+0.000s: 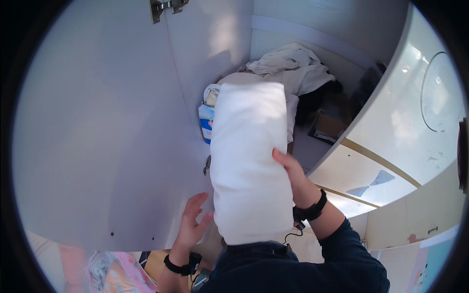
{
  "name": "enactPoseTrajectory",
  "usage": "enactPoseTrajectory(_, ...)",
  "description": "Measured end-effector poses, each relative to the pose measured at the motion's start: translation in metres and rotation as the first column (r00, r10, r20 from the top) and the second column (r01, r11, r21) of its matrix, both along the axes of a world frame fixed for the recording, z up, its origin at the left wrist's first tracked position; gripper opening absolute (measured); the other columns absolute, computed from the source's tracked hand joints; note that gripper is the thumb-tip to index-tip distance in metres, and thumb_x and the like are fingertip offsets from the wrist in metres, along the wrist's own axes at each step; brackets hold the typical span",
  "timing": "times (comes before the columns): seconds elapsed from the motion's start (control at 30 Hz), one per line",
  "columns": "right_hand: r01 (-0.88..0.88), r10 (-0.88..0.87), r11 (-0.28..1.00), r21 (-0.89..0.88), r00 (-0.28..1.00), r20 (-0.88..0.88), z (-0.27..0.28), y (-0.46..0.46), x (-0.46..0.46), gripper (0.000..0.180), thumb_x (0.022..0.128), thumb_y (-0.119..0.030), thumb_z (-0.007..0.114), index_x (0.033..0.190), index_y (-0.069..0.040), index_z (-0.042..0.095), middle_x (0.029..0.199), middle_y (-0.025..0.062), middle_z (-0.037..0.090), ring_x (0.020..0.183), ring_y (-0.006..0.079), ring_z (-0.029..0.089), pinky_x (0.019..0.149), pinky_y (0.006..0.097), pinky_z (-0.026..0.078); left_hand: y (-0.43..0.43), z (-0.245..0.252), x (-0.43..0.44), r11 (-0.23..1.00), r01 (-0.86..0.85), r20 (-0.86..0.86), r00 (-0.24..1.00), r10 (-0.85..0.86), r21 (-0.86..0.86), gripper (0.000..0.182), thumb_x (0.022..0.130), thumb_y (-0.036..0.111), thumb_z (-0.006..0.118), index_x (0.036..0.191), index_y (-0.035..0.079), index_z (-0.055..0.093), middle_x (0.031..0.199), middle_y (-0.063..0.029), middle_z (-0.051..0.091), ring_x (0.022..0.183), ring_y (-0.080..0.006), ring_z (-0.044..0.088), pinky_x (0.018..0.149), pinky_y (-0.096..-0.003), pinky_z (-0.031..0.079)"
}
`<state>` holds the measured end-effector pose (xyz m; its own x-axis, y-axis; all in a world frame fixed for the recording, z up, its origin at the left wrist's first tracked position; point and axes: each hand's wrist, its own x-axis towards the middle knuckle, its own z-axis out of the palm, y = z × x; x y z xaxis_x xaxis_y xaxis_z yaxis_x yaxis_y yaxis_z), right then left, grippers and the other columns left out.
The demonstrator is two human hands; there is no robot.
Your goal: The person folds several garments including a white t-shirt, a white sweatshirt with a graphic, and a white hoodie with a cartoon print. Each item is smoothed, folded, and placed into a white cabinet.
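Note:
A thick white bundle of folded cloth [251, 161] stands lengthwise before my body, its lower end close to my waist. My right hand [298, 179] grips its right side, thumb on the front face and the other fingers hidden. To the left of the bundle, my left hand [194, 218] is held with its fingers apart and nothing in it. Behind the bundle, a heap of white cloth [293, 69] lies inside an open cabinet. A blue and white package [206, 124] is partly hidden by the bundle's left edge.
A large pale cabinet door [110, 128] with a metal hinge [161, 9] swings open on the left. The cabinet's white front panel [410, 102] curves along the right. Inside are dark fabric [311, 104] and a small box [328, 126]. Patterned pink cloth [126, 271] lies at lower left.

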<state>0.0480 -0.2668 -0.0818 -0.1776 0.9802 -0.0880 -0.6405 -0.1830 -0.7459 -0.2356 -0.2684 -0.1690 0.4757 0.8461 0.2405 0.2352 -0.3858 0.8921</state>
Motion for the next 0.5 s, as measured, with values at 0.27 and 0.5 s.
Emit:
enactPoseTrajectory(0.27,0.228,-0.210,0.964,0.137,0.969,-0.133,0.082,0.064,0.004,0.052,0.091,-0.037,0.053,0.129,-0.002,0.045,0.117,0.0166,0.057,0.104,0.0277,0.058,0.090,0.0409,0.048,-0.016,-0.011,-0.057,0.865,0.056,-0.536,0.804,0.256,0.498,0.038,0.075,0.012,0.068,0.112,0.008,0.060,0.126,-0.0116,0.047,0.123,-0.0331,0.043,0.100,-0.0578,0.032)
enactPoseTrajectory(0.5,0.222,-0.216,0.914,0.339,0.975,-0.057,0.146,0.152,0.047,0.046,0.093,-0.033,0.051,0.123,0.001,0.048,0.115,0.0160,0.059,0.103,0.0289,0.059,0.090,0.0447,0.048,-0.016,-0.015,-0.084,0.903,0.105,-0.503,0.854,0.134,0.418,0.037,0.074,0.010,0.069,0.110,0.007,0.061,0.124,-0.0132,0.048,0.126,-0.0346,0.040,0.101,-0.0569,0.032)
